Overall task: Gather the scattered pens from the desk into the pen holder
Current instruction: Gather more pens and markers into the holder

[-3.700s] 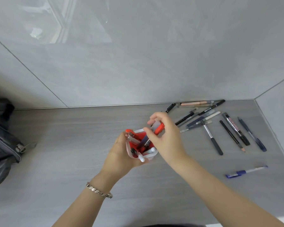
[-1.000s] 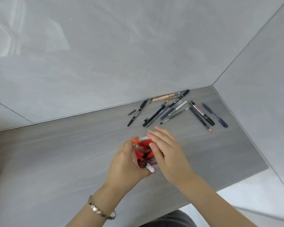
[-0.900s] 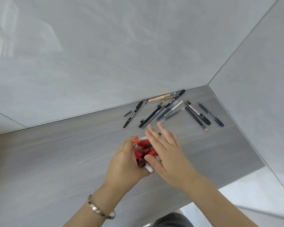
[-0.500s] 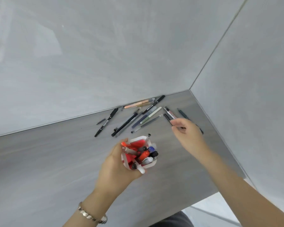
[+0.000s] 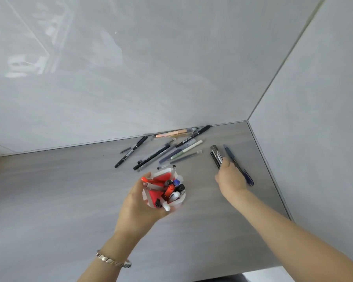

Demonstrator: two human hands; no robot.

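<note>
The left hand (image 5: 139, 202) is wrapped around the holder (image 5: 164, 190), a red-and-white cup near the middle of the grey tabletop (image 5: 49, 200), with its mouth tipped toward the camera. Pens stand packed inside it, caps up: orange, blue, black and white.

The right hand (image 5: 230, 178) lies over three pens by the right wall, fingers (image 5: 225, 162) curled down on them; whether they have been gripped cannot be told. The black marker (image 5: 216, 152), a slim black pen (image 5: 214, 157) touching it and a blue pen (image 5: 247, 176) all run from far-left to near-right.

A loose fan of pens (image 5: 167, 153) lies by the back wall, mostly pointing toward the far-right corner.
</note>
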